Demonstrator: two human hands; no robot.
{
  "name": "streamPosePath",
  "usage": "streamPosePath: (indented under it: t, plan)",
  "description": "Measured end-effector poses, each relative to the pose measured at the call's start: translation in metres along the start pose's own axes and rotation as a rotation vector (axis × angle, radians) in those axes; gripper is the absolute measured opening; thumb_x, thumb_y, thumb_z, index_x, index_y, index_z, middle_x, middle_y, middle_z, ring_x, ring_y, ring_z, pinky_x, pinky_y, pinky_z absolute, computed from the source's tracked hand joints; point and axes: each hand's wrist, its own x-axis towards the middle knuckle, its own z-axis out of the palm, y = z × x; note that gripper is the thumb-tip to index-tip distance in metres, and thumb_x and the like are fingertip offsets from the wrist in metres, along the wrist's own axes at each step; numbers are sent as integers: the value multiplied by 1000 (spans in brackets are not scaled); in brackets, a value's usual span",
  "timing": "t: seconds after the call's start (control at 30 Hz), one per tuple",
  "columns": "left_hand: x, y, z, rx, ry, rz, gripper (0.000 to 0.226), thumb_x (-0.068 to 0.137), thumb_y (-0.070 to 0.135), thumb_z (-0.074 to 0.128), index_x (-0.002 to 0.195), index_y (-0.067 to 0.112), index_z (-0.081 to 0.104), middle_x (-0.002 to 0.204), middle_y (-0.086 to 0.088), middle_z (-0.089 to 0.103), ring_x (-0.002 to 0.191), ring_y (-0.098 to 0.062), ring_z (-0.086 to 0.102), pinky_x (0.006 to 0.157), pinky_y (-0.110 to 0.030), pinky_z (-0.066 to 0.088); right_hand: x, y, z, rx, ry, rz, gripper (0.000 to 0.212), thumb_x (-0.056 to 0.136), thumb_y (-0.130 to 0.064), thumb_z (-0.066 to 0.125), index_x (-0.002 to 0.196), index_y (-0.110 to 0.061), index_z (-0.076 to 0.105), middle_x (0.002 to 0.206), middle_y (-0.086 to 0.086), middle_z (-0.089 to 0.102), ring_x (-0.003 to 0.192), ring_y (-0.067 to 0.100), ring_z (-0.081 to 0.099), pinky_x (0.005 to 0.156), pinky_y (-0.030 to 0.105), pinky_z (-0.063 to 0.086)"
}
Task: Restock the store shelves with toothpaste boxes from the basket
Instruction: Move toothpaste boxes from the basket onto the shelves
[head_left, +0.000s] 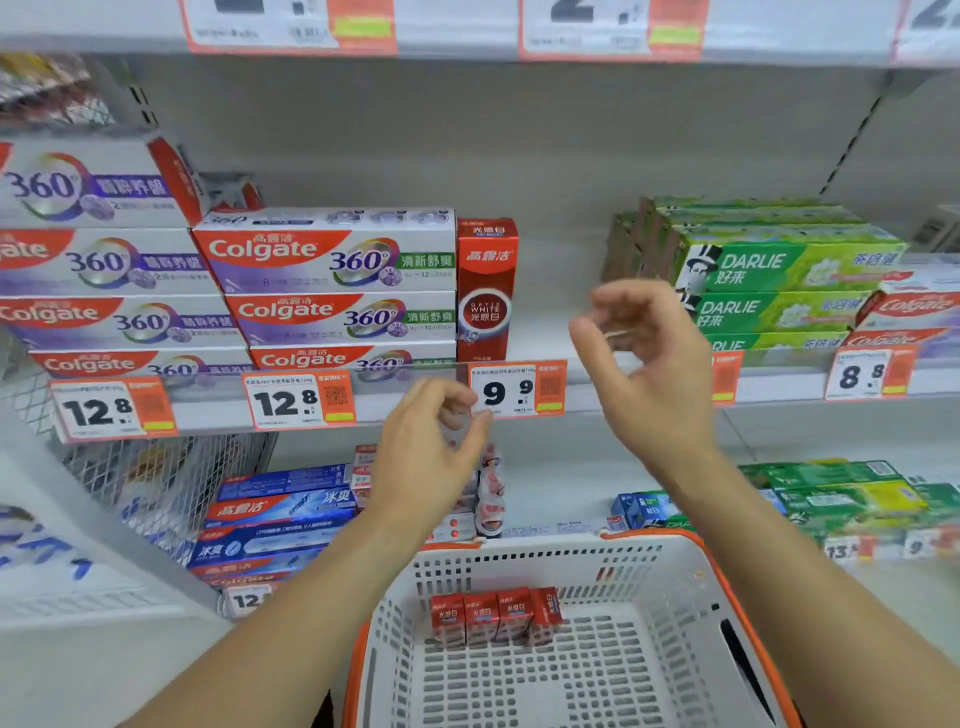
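A red toothpaste box (487, 288) stands upright on the middle shelf (582, 332), right of the Colgate 360 stacks. Several more red toothpaste boxes (496, 616) stand in a row at the far wall of the white basket (670, 613) with orange trim, low in view. My left hand (428, 449) hovers in front of the shelf edge near the 9.9 price tag (517, 389), fingers loosely curled, holding nothing. My right hand (647, 358) is raised in front of the bare gap on the shelf, fingers apart and empty.
Stacked Colgate 360 boxes (332, 280) fill the shelf's left. Green Darlie boxes (769, 286) sit to the right of the gap. Blue Colgate boxes (275, 519) and green boxes (841, 493) lie on the lower shelf. A wire mesh divider (156, 478) stands at lower left.
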Motion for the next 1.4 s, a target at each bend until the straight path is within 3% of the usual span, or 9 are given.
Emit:
streamPosePath:
  t: [0.13, 0.23, 0.33, 0.47, 0.8, 0.93, 1.03, 1.23, 1.4]
  plan:
    - [-47, -35, 40, 28, -233, -156, 10, 88, 19, 71, 86, 22, 61, 80, 8, 64, 72, -5, 59, 65, -19, 47, -124, 66, -6, -82, -261, 348, 16, 89, -8, 71, 85, -22, 64, 74, -7, 68, 67, 10, 64, 63, 23, 50]
    - [-99, -88, 75, 177, -605, -344, 16, 87, 21, 70, 102, 19, 63, 104, -2, 64, 98, -19, 62, 86, -32, 50, -200, 149, -10, -267, -500, 660, 12, 87, -15, 74, 96, -19, 68, 88, -5, 71, 78, 6, 64, 73, 30, 53]
    - [-141, -128, 102, 409, -789, -402, 51, 87, 33, 70, 133, 16, 54, 133, -6, 53, 125, -26, 48, 105, -33, 38, -242, 195, -5, -352, -669, 733, 49, 83, -17, 78, 129, -17, 60, 126, 4, 61, 111, 16, 60, 102, 31, 48]
    - [-168, -151, 127, 540, -906, -319, 72, 89, 36, 66, 151, 21, 32, 155, -1, 31, 146, -26, 19, 120, -37, 14, -265, 223, 11, -379, -915, 680, 81, 81, -17, 79, 150, -24, 37, 152, -2, 38, 137, 20, 39, 115, 29, 30]
    - [-156, -165, 174, 624, -993, -165, 66, 87, 37, 69, 146, 26, 42, 148, 5, 47, 140, -19, 34, 118, -39, 17, -275, 247, 6, -307, -714, 912, 54, 77, -17, 84, 110, -28, 43, 97, -14, 66, 90, 11, 66, 82, 31, 54]
    - [-146, -155, 177, 426, -937, -236, 46, 77, 45, 79, 118, 27, 68, 121, 7, 67, 117, -16, 55, 105, -34, 38, -235, 239, -30, -313, -812, 972, 60, 65, -18, 91, 108, -26, 50, 95, -7, 68, 85, 11, 66, 68, 15, 49]
    - [-138, -123, 168, 98, -866, -419, 34, 70, 33, 89, 99, 23, 74, 94, 10, 71, 89, -9, 64, 89, -30, 52, -199, 222, -63, -336, -864, 943, 58, 64, -26, 93, 108, -26, 55, 105, -7, 67, 99, 13, 64, 84, 26, 53]
    - [-109, -35, 120, -562, -891, -686, 35, 83, 20, 81, 115, 9, 73, 114, -7, 75, 109, -23, 70, 102, -44, 52, -134, 141, -129, -68, -830, 949, 51, 68, -12, 91, 108, -28, 62, 106, 1, 69, 97, 22, 71, 87, 35, 59]
    - [-96, 18, 86, -924, -789, -962, 51, 92, 41, 64, 129, 6, 63, 131, -23, 63, 115, -36, 63, 107, -50, 47, -98, 96, -149, 372, -871, 862, 52, 71, 0, 85, 115, -4, 58, 108, 19, 70, 100, 32, 66, 88, 37, 56]
